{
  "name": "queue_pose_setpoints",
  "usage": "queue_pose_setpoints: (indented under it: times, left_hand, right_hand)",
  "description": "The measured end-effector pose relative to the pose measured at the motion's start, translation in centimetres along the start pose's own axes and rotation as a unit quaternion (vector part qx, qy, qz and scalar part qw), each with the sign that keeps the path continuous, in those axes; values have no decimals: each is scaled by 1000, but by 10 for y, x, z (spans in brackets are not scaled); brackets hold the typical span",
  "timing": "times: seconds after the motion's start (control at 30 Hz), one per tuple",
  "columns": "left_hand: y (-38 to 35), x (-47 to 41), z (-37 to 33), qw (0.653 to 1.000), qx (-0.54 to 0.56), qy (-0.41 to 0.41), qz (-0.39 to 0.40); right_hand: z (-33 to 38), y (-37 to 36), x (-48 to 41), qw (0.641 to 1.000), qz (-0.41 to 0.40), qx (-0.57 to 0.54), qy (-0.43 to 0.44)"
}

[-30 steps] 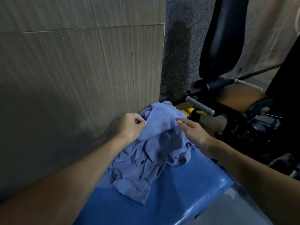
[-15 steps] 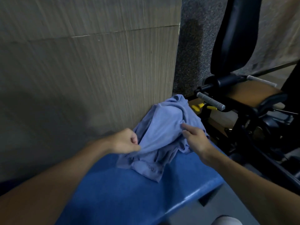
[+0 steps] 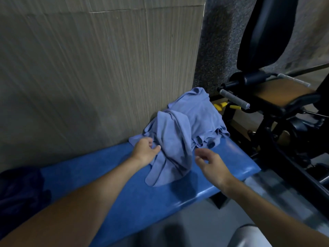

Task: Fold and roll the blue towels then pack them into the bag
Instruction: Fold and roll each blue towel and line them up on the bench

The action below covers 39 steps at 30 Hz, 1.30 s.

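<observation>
Head view. The blue towels (image 3: pixel 185 129) lie as one crumpled heap at the far right end of the surface (image 3: pixel 124 184), backed against the wall (image 3: pixel 89 68). The left grip (image 3: pixel 145 152) pinches a fold at the heap's near left edge, judged to be drawing one towel free for folding. The right grip (image 3: pixel 211 163) hangs spread and empty just beside the heap, not touching it. Room for flattening lies leftward along the surface. The right edge is close, with a gym machine (image 3: pixel 267 107) beyond. Whether the dark bundle (image 3: pixel 19 191) at the left end is the bag cannot be told.
</observation>
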<state>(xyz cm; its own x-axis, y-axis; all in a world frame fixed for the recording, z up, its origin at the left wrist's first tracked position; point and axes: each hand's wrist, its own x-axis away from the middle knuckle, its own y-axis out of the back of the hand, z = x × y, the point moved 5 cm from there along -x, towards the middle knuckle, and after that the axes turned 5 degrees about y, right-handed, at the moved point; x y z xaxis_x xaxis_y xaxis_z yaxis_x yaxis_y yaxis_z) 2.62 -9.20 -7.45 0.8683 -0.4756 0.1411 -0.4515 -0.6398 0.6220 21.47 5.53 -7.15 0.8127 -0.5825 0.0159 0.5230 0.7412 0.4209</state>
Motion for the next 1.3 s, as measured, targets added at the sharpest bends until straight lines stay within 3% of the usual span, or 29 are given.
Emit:
queue_pose_setpoints:
  times: [0.13, 0.37, 0.47, 0.63, 0.77, 1.0, 1.17, 1.3]
  left_hand:
    - [-7, -17, -4, 997, 63, 24, -44]
    - [-17, -46, -12, 983, 166, 61, -51]
    - [-16, -54, -8, 989, 139, 41, -38]
    - [8, -45, -8, 986, 155, 3, -53]
    - [53, -28, -10, 978, 170, -50, -109]
    - [168, 43, -10, 952, 144, -125, -238]
    - [238, 97, 15, 940, 119, -105, -301]
    - [276, 137, 34, 929, 134, -73, -337]
  right_hand:
    - [7, 2, -35, 999, 8, 10, 32]
    - [24, -12, -86, 999, 10, -27, 40]
    - [25, -16, -100, 998, 8, -43, 36]
    - [37, -23, -105, 999, 23, 24, 36]
    - [60, -21, -91, 998, 4, 41, 42]
    - [129, -21, -48, 996, 3, -34, 87]
    - [173, -35, -12, 986, -12, -133, 95]
    - [193, -53, 10, 986, 33, -129, 104]
